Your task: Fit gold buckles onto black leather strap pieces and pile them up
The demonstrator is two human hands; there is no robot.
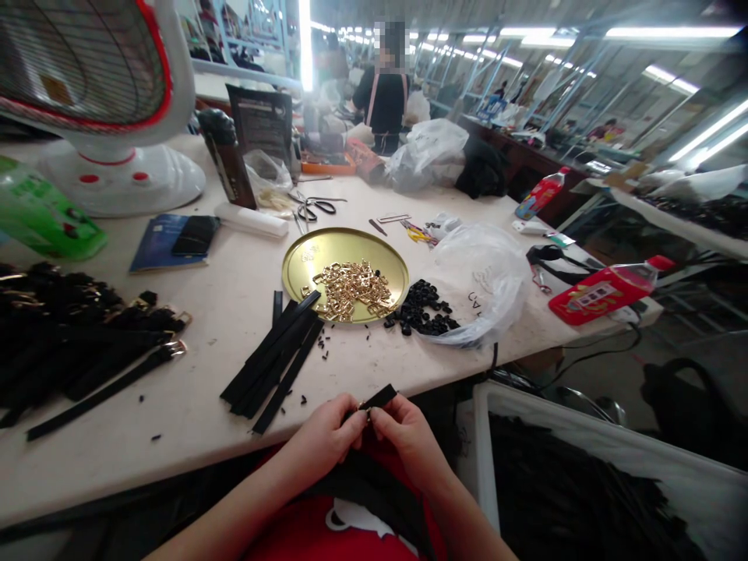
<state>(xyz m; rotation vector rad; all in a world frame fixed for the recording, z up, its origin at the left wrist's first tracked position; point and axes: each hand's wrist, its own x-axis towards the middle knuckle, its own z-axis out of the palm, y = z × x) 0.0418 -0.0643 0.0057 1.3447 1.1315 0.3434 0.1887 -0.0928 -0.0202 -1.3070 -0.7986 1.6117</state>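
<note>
Both my hands meet just below the table's front edge, over my lap. My left hand (pixel 327 433) and my right hand (pixel 409 433) are closed in pinches on one black strap (pixel 379 398), whose short end sticks up between them. On the table beyond lie a bundle of loose black straps (pixel 274 362), a round gold tray (pixel 309 261) with several gold buckles (pixel 354 290), and a heap of small black loops (pixel 421 308).
Finished black straps with buckles (pixel 75 343) are piled at the left. A white fan (pixel 111 101), scissors (pixel 315 206), clear plastic bag (pixel 485 276) and red bottle (pixel 601 290) also stand about. A white bin of black straps (pixel 584 483) sits right of my lap. A person works far behind.
</note>
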